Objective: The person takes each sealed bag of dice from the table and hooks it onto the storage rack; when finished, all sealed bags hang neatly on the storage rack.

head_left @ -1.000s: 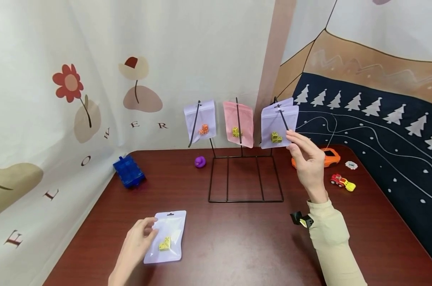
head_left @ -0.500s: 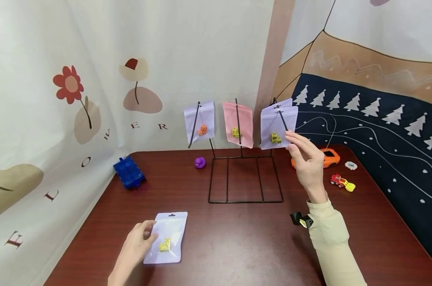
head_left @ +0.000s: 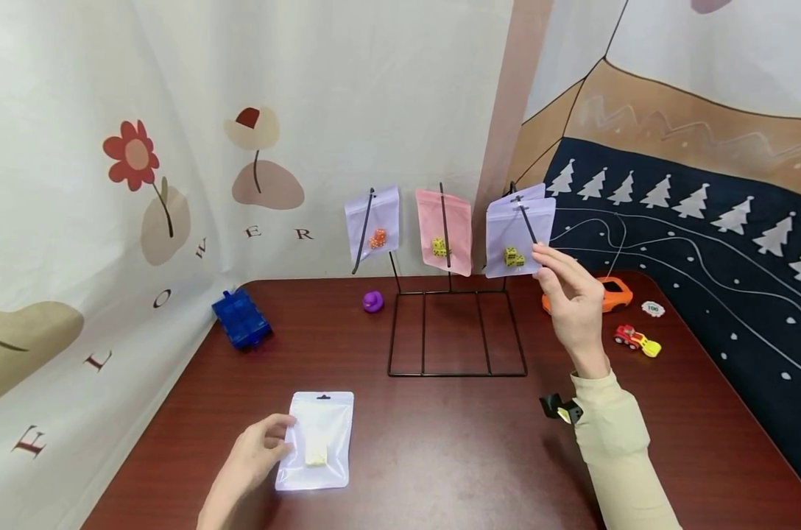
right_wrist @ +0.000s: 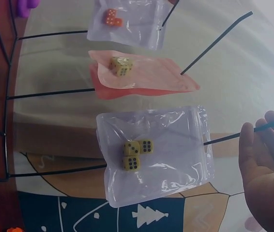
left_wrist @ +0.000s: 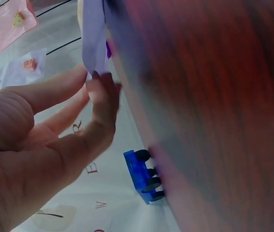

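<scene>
My left hand (head_left: 251, 458) pinches the left edge of a purple zip bag (head_left: 334, 416) holding pale yellow dice (head_left: 316, 455), with thumb and fingers meeting on the bag (left_wrist: 94, 38) in the left wrist view. My right hand (head_left: 576, 309) holds the free end of the right hook (right_wrist: 229, 138) on a black wire rack (head_left: 456, 375). From that hook hangs a purple bag (head_left: 500, 228) with yellow dice (right_wrist: 132, 155), a second purple bag (head_left: 531, 192) behind it. A pink bag (head_left: 460, 228) with yellow dice hangs on the middle hook, a purple bag (head_left: 383, 210) with orange dice on the left one.
On the dark red wooden table (head_left: 400, 434) lie a blue toy vehicle (head_left: 243, 321) at left and a purple rubber duck (head_left: 372, 301) by the rack. To the right are an orange toy car (head_left: 615, 296), a white chip (head_left: 652, 308) and a red-yellow toy truck (head_left: 632, 338). Printed curtains stand behind.
The bag in my left hand has shifted slightly right and turned more upright, its dice now paler under glare. My right hand stays at the hook's end.
</scene>
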`<state>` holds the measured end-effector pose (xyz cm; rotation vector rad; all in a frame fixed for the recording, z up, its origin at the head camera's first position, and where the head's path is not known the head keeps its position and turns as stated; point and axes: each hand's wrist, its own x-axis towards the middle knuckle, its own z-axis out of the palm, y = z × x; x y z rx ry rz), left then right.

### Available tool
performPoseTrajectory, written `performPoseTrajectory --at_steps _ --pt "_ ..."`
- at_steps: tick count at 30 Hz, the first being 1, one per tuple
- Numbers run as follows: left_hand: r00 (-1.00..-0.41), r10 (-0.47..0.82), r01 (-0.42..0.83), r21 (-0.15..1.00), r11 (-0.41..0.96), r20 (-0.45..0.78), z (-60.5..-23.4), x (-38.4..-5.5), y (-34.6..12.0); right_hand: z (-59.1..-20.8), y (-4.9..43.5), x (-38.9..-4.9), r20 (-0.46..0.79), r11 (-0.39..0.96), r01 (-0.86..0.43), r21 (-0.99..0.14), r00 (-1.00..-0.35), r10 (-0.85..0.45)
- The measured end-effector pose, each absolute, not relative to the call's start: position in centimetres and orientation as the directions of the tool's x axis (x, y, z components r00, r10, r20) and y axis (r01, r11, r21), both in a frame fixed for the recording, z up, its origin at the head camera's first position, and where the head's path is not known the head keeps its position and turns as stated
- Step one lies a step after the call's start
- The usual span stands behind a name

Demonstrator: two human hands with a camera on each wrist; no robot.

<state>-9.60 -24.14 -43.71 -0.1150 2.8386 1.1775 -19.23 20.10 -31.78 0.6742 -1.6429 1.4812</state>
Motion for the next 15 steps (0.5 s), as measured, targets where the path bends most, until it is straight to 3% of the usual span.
performPoseTrajectory --at_steps 15 --pt "-0.999 -0.037 -0.048 0.730 0.682 -0.031 -43.5 -9.8 -23.0 -31.9 20.2 -19.3 0.840 0.177 -0.822 -0.542 -0.528 0.124"
